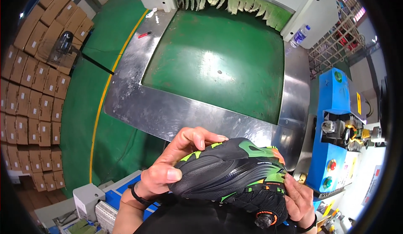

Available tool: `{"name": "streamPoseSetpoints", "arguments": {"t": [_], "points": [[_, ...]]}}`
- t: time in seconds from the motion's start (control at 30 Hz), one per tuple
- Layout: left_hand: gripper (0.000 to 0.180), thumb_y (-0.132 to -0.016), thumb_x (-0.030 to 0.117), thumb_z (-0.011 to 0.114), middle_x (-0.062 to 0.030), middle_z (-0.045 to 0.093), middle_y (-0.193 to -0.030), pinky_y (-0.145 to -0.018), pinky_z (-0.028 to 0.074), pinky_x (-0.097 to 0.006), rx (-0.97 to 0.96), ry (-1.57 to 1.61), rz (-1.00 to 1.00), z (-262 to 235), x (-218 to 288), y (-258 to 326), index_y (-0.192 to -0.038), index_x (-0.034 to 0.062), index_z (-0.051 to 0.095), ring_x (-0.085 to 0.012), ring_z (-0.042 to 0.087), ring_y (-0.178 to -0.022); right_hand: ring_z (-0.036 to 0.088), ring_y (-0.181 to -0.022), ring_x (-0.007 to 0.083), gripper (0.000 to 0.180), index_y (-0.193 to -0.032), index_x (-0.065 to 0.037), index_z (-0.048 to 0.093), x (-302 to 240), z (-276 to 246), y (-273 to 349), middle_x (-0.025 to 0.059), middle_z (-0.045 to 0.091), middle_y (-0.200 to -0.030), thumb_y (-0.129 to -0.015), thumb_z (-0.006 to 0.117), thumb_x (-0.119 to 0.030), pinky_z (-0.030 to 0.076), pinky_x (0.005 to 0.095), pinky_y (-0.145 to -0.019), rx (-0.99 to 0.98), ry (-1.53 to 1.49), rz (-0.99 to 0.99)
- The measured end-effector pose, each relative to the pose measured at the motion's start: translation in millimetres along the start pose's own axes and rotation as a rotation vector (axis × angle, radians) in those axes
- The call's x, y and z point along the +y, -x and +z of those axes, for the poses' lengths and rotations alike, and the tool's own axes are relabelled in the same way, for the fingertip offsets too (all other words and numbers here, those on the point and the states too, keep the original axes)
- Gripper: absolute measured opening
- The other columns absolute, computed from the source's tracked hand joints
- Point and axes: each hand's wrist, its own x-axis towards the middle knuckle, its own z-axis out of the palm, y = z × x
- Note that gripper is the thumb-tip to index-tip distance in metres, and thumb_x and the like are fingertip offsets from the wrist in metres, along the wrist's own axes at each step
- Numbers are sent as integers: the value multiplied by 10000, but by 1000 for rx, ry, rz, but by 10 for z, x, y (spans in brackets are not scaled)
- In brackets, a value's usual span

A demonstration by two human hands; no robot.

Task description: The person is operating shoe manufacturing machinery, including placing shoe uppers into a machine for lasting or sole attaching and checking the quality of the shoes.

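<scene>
Head view, lower centre of frame: I see both hands gripping a black-and-green shoe (233,173), long axis left-right, left hand (168,169) clasping one end, right hand (299,200) the other.

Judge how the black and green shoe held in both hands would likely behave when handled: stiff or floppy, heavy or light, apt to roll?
The shoe probably flexes only a little: its moulded sole looks thick. It seems fairly light, since the left hand and right hand support it at the ends with fingertips. Its long shape looks unlikely to roll.
</scene>
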Motion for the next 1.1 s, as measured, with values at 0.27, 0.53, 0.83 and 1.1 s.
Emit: {"name": "streamPoseSetpoints", "arguments": {"t": [0.27,0.53,0.83,1.1], "points": [[524,-724,356,623,-184,456,-1315,-1101,332,-491,-93,-57,64,-70,-17,-150,-1127,72,444,-345,403,-1326,657,-965,459,150,-790,-20,560,-89,-36,-40,298,601,-1178,-709,685,-40,592,540,-765,6,-72,132],[472,-744,324,588,-212,455,-1310,-1095,343,-487,7,-15,7,-99,-56,-167,-1115,66,452,-341,408,-1316,673,-967,416,164,-833,-4,612,-65,83,-10,265,639,-1115,-705,705,-47,603,484,-766,26,69,87],[413,-768,278,577,-202,488,-1287,-1097,347,-489,-38,-80,44,-63,-34,-230,-1104,68,459,-349,425,-1306,668,-984,429,156,-832,-9,607,-50,63,34,283,629,-1131,-701,688,-38,594,516,-769,43,85,94],[447,-784,227,520,-252,426,-1368,-1083,363,-465,90,60,-83,7,-153,-265,-1167,16,431,-331,467,-1265,682,-938,430,214,-862,60,582,-32,278,142,289,645,-1071,-694,668,-41,611,443,-723,155,48,178]]}}
